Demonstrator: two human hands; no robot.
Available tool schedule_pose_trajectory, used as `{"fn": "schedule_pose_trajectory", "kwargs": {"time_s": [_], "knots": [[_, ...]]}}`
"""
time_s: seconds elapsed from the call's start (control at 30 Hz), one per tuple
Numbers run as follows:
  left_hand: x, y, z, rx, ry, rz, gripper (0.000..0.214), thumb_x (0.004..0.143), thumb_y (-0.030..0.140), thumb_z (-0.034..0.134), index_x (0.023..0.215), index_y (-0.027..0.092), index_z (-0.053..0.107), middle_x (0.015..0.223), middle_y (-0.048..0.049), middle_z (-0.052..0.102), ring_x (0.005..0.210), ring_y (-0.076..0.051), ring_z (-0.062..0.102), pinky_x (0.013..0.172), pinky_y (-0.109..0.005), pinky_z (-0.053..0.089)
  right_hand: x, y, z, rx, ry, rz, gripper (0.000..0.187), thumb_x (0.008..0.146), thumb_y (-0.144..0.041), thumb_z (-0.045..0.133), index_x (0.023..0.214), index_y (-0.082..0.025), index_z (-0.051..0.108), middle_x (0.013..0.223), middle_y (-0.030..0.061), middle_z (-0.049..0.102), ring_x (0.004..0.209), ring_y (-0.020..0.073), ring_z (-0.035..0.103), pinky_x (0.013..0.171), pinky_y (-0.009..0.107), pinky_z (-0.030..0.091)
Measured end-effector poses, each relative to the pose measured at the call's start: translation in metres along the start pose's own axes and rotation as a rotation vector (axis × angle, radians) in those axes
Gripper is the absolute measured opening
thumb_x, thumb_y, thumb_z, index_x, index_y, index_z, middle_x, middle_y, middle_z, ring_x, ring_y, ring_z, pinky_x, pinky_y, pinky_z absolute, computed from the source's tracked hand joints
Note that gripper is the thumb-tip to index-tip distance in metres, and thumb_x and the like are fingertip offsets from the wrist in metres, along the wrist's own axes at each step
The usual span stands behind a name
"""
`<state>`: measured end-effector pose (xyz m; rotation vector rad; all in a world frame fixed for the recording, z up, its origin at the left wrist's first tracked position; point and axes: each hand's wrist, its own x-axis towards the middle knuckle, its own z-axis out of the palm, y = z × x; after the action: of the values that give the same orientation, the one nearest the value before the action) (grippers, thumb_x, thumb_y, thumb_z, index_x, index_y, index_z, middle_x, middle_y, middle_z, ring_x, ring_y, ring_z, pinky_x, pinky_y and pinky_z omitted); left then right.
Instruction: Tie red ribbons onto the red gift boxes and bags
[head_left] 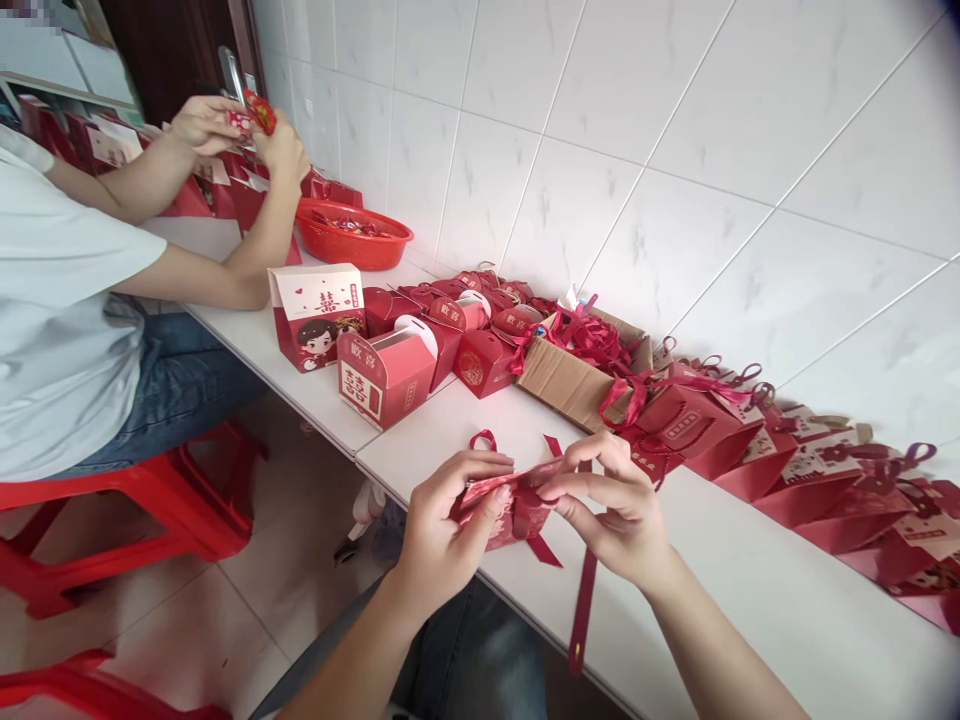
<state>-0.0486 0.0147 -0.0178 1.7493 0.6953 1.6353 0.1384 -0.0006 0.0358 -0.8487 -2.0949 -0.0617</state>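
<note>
At the front edge of the white table, my left hand (pixel 455 520) grips a small red gift box (pixel 517 527) by its top edge, thumb on the near side. The fingers of my right hand (pixel 611 505) pinch a dark red ribbon (pixel 534 498) against the top of that box. Below my right hand hangs a long dark red strap (pixel 581 620) with a small gold spot near its end; its upper part is hidden by the fingers. A ribbon loop (pixel 484 440) stands up behind the box.
An open cardboard carton (pixel 559 385) of red ribbons stands near the tiled wall. Rows of red boxes (pixel 802 490) line the right side. Open boxes (pixel 386 375) stand left, before a red basket (pixel 352 240). A co-worker (pixel 82 300) handles small red packets (pixel 259 112).
</note>
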Motion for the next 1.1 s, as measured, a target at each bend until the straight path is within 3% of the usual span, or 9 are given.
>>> {"fn": "schedule_pose_trajectory", "kwargs": {"time_s": [0.37, 0.53, 0.67, 0.8, 0.9, 1.1], "knots": [[0.001, 0.005, 0.001, -0.044, -0.014, -0.009, 0.013, 0.084, 0.011, 0.061, 0.095, 0.015, 0.067, 0.09, -0.0069, 0.071, 0.084, -0.017, 0.068, 0.074, -0.026, 0.053, 0.0, -0.001, 0.0, -0.004, 0.002, 0.004, 0.017, 0.082, -0.009, 0.065, 0.09, -0.023, 0.069, 0.083, 0.0018, 0.055, 0.08, 0.0171, 0.052, 0.074, 0.037, 0.036], [0.001, 0.009, -0.001, -0.045, -0.085, 0.032, 0.017, 0.084, 0.009, 0.058, 0.098, 0.016, 0.064, 0.091, -0.0075, 0.069, 0.084, -0.018, 0.066, 0.073, -0.028, 0.053, 0.0, -0.001, 0.001, 0.004, 0.038, 0.023, 0.017, 0.083, -0.009, 0.062, 0.088, -0.025, 0.068, 0.087, 0.0033, 0.051, 0.085, 0.0186, 0.051, 0.075, 0.037, 0.042], [-0.001, 0.008, 0.001, -0.008, -0.119, 0.069, 0.019, 0.082, 0.011, 0.06, 0.099, 0.017, 0.06, 0.09, -0.007, 0.065, 0.083, -0.018, 0.065, 0.072, -0.028, 0.052, -0.003, 0.001, 0.012, 0.189, 0.085, 0.116, 0.021, 0.081, -0.014, 0.066, 0.095, -0.023, 0.055, 0.098, 0.0059, 0.056, 0.094, 0.0209, 0.056, 0.079, 0.038, 0.048], [-0.006, 0.003, 0.01, 0.167, 0.033, 0.063, 0.024, 0.076, 0.019, 0.071, 0.094, 0.019, 0.055, 0.087, -0.0046, 0.063, 0.081, -0.018, 0.064, 0.072, -0.031, 0.052, -0.006, -0.002, 0.026, 0.361, 0.075, 0.243, 0.013, 0.084, -0.017, 0.061, 0.092, -0.021, 0.052, 0.086, 0.0044, 0.062, 0.081, 0.0177, 0.061, 0.07, 0.032, 0.051], [-0.009, 0.001, 0.013, 0.329, 0.166, 0.031, 0.035, 0.072, 0.025, 0.076, 0.097, 0.021, 0.051, 0.091, -0.0048, 0.062, 0.084, -0.021, 0.063, 0.077, -0.034, 0.052, -0.006, -0.008, 0.03, 0.302, 0.125, 0.193, 0.009, 0.084, -0.013, 0.06, 0.086, -0.019, 0.054, 0.075, 0.002, 0.059, 0.067, 0.0141, 0.058, 0.058, 0.027, 0.049], [-0.003, 0.014, -0.004, 0.433, 0.1, 0.033, 0.044, 0.075, 0.027, 0.072, 0.112, 0.021, 0.049, 0.105, -0.0077, 0.059, 0.1, -0.023, 0.059, 0.088, -0.035, 0.048, -0.006, -0.015, 0.026, 0.214, 0.23, 0.123, 0.014, 0.079, -0.011, 0.064, 0.081, -0.02, 0.053, 0.069, -0.0002, 0.058, 0.058, 0.0117, 0.054, 0.053, 0.026, 0.047]]}}
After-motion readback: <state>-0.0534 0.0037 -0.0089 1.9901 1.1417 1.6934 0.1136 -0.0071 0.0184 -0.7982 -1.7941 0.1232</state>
